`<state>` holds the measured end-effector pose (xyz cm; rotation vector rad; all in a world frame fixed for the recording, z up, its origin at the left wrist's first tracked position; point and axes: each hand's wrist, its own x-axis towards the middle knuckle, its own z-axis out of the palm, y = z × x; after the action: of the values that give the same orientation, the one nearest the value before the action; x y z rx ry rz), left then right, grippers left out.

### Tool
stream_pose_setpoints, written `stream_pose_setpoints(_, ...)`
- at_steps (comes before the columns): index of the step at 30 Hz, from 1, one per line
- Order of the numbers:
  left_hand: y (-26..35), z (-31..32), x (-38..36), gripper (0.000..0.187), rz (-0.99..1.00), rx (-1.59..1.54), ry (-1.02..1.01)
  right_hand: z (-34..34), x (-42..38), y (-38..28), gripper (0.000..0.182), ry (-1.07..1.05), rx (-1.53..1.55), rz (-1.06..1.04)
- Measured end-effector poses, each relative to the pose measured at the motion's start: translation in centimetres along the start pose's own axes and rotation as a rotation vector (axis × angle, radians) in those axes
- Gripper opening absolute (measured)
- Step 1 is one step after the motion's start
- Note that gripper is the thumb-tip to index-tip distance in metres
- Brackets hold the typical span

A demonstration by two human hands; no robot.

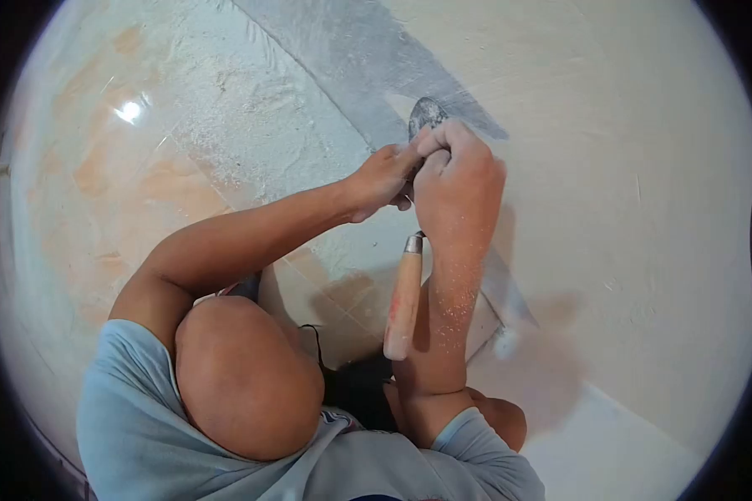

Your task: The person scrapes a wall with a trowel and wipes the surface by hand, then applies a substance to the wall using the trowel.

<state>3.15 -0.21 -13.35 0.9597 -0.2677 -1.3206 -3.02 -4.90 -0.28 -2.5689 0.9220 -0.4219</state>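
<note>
A trowel [404, 302] with a wooden handle and a metal collar hangs below my hands, its handle pointing toward my body. Its dark, rounded blade tip, smeared with white, shows just beyond my fingers. My left hand [386, 177] is closed around the blade from the left. On the right, my right hand [459, 177] has its fingers bent at the blade, close against my left hand. White dust covers its fingers and forearm. The middle of the blade is hidden behind both hands.
A dusty tiled floor [163, 188] with white powder and crumbs lies at the left. A pale wall [643, 167] rises at the right, with a grey strip [351, 50] along its base. My bent knee [246, 376] is at the lower left.
</note>
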Motion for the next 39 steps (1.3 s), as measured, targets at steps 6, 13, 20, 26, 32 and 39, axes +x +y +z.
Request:
stream_pose_setpoints(6,0.8,2.5,-1.9,0.072,0.009,0.057,0.045,-2.9,-1.3,1.3,0.01,0.003,0.19,0.034)
stream_pose_setpoints(13,-0.2,0.5,0.0,0.073,0.024,0.021,0.174,0.7,1.1,0.6,0.013,-0.054,0.053,-0.017)
stream_pose_setpoints(20,1.8,2.0,-2.1,0.072,-0.011,0.048,0.058,-2.2,-0.2,0.2,0.012,-0.025,0.184,0.113)
stream_pose_setpoints(26,-0.1,-1.2,0.1,0.075,0.006,0.006,0.132,0.8,1.3,0.8,0.014,-0.109,0.06,0.048)
stream_pose_setpoints(32,-1.1,-0.8,0.0,0.067,0.023,0.031,0.118,0.9,0.3,0.2,0.017,-0.049,0.104,0.042)
stream_pose_setpoints(39,-1.9,-4.9,0.0,0.051,-0.073,-0.125,0.202,7.2,1.9,1.4,0.013,-0.266,0.01,0.055)
